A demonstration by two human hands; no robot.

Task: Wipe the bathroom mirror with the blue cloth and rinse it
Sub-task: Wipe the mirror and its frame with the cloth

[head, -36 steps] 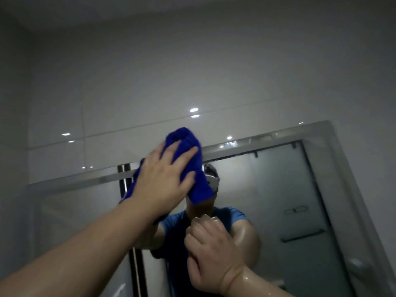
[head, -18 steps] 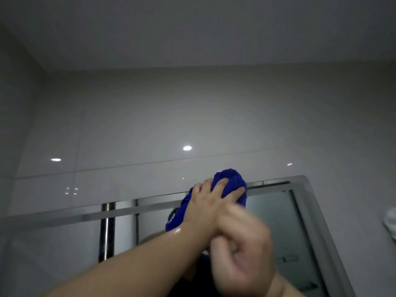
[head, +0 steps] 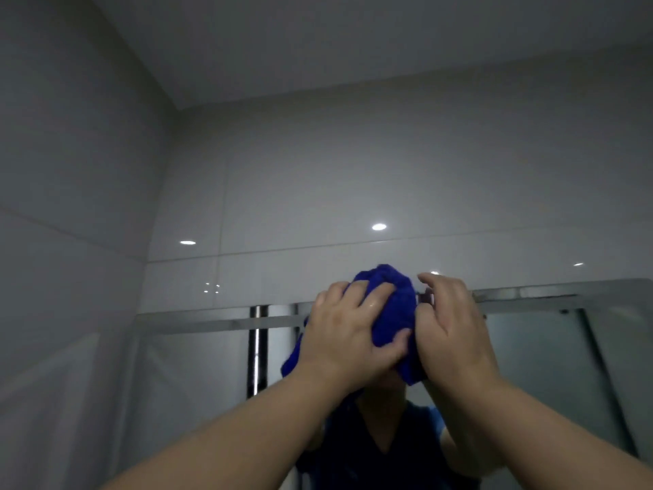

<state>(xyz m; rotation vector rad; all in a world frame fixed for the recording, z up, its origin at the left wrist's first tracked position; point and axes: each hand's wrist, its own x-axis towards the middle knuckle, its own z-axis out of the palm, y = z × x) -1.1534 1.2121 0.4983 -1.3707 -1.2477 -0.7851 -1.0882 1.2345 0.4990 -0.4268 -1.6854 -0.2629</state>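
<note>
A bunched blue cloth [head: 392, 305] is pressed against the top edge of the bathroom mirror [head: 198, 366], near the middle of the view. My left hand [head: 349, 330] lies flat over the cloth's left side, fingers spread and gripping it. My right hand [head: 448, 327] grips the cloth's right side, fingers curled at the mirror's upper rim. The lower part of the cloth hangs behind my hands. The mirror reflects a person in a blue shirt, largely hidden by my arms.
Glossy grey wall tiles [head: 318, 192] rise above the mirror to the ceiling, with a side wall [head: 70, 206] close on the left. The mirror reflects a frosted shower door [head: 544, 369] and a chrome pole [head: 256, 348].
My right hand has risen from below and taken hold of the cloth's right side. The view has tilted further up, and the cloth sits at the mirror's top edge.
</note>
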